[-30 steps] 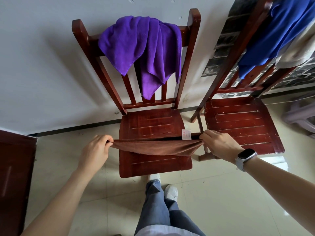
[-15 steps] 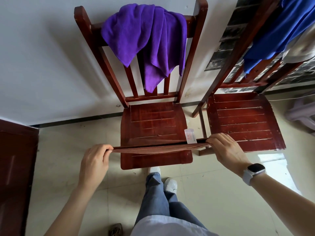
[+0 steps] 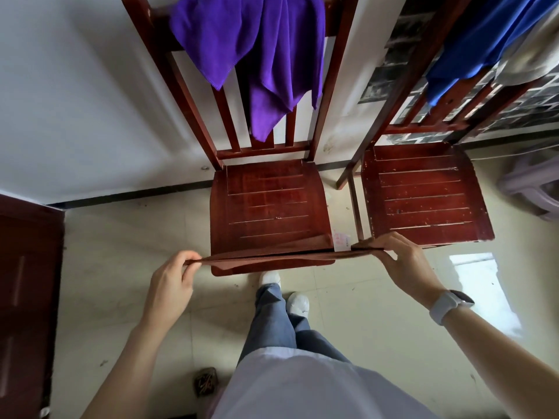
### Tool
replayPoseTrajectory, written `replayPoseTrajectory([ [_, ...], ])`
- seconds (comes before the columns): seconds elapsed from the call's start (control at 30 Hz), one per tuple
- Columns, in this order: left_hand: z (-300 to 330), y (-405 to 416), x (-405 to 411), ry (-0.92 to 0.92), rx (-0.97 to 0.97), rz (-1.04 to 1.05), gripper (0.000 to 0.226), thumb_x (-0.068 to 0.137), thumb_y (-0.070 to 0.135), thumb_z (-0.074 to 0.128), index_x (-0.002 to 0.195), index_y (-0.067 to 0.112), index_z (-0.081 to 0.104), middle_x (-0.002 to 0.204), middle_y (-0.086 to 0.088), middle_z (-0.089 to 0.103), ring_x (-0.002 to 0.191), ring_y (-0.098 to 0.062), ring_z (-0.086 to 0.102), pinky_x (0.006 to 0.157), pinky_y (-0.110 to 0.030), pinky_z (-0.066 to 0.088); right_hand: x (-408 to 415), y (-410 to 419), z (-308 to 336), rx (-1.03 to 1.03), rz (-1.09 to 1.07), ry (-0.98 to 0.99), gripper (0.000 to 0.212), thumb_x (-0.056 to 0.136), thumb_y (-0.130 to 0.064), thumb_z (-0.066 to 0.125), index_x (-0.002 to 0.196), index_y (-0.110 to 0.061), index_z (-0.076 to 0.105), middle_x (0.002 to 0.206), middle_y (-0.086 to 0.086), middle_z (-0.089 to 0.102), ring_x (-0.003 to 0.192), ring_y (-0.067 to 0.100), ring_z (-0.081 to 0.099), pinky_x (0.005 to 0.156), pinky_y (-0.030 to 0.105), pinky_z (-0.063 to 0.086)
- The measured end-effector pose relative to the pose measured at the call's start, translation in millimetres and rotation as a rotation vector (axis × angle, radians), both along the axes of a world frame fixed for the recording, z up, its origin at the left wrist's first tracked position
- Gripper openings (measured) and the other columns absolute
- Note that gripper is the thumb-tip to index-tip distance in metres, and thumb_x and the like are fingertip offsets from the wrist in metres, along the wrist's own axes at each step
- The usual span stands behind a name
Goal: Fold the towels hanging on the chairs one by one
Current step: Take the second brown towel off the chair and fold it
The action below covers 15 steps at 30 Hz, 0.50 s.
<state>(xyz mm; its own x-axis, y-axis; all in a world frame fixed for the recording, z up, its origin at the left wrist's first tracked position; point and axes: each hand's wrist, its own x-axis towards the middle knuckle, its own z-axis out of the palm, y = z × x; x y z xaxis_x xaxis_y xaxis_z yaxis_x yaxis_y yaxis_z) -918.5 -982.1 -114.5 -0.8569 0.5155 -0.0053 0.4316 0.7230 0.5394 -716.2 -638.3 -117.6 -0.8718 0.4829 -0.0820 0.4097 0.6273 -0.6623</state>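
Left hand (image 3: 169, 285) and right hand (image 3: 405, 261) each pinched an end of the soft brown towel (image 3: 266, 257), stretched flat above the slatted wooden chair (image 3: 266, 204).

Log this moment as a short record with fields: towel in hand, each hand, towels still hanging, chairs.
towel in hand: brown towel, pulled taut and flat over the front edge of the left chair seat
left hand: pinches the towel's left end
right hand: pinches the right end, near the white label
still hanging: purple towel on left chair back; blue towel and a pale cloth on right chair
right chair seat: bare
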Motion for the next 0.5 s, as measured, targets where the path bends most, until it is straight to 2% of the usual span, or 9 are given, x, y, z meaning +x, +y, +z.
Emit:
replayPoseTrajectory([
  [0.07, 2.2, -5.2, 7.5, -0.065, -0.016, -0.007, 0.012, 0.075, -0.007, 0.067, 0.083, 0.002, 0.066, 0.078, -0.010, 0.070, 0.070, -0.011, 0.058, 0.066, -0.018, 0.037, 10.1, -5.1, 2.9, -0.085, -0.053, -0.044, 0.012, 0.077, 0.003, 0.067, 0.088, -0.002, 0.071, 0.087, 0.003, 0.067, 0.078, 0.004, 0.059, 0.076, -0.001, 0.039],
  [0.17, 6.8, -11.8, 18.7, -0.147, 0.002, 0.013, 0.011, 0.075, -0.007, 0.067, 0.083, 0.001, 0.067, 0.079, -0.006, 0.068, 0.080, -0.009, 0.054, 0.068, -0.013, 0.035, 22.9, -12.3, 3.1, -0.152, -0.047, -0.110, 0.015, 0.081, 0.006, 0.061, 0.088, -0.005, 0.069, 0.082, -0.001, 0.065, 0.076, 0.004, 0.059, 0.074, -0.002, 0.039],
  [0.23, 9.1, -14.0, 24.7, -0.198, 0.016, 0.055, 0.010, 0.078, -0.008, 0.063, 0.084, -0.001, 0.063, 0.080, -0.003, 0.063, 0.076, -0.006, 0.051, 0.068, -0.011, 0.033, 28.1, -17.5, 2.2, -0.167, -0.022, -0.093, 0.021, 0.085, 0.006, 0.054, 0.089, -0.013, 0.063, 0.080, -0.002, 0.060, 0.073, 0.004, 0.056, 0.070, 0.003, 0.041],
  [0.33, 11.1, -12.4, 27.3, -0.191, 0.022, 0.080, 0.010, 0.082, -0.011, 0.056, 0.088, -0.003, 0.058, 0.081, -0.003, 0.055, 0.070, -0.006, 0.046, 0.068, -0.003, 0.032, 24.6, -24.3, 2.4, -0.130, 0.008, -0.050, 0.022, 0.088, -0.005, 0.044, 0.088, -0.025, 0.051, 0.079, -0.003, 0.055, 0.072, 0.008, 0.049, 0.065, 0.015, 0.039],
  [0.4, 9.9, -8.9, 20.5, -0.158, 0.030, 0.084, 0.010, 0.083, -0.012, 0.054, 0.090, -0.005, 0.056, 0.083, -0.006, 0.054, 0.073, -0.014, 0.047, 0.066, -0.009, 0.031, 14.2, -23.2, 1.9, -0.085, 0.019, -0.032, 0.016, 0.088, -0.010, 0.041, 0.091, -0.024, 0.049, 0.083, -0.002, 0.054, 0.072, 0.010, 0.047, 0.066, 0.023, 0.041],
  [0.5, -1.7, 0.1, -3.7, -0.128, 0.024, 0.081, 0.011, 0.083, -0.012, 0.052, 0.091, -0.005, 0.056, 0.085, -0.013, 0.057, 0.075, -0.011, 0.047, 0.069, -0.013, 0.030, -11.7, -14.0, -4.3, -0.068, 0.025, -0.050, 0.020, 0.090, -0.020, 0.040, 0.097, -0.012, 0.057, 0.092, 0.003, 0.060, 0.080, 0.016, 0.055, 0.070, 0.029, 0.045],
])
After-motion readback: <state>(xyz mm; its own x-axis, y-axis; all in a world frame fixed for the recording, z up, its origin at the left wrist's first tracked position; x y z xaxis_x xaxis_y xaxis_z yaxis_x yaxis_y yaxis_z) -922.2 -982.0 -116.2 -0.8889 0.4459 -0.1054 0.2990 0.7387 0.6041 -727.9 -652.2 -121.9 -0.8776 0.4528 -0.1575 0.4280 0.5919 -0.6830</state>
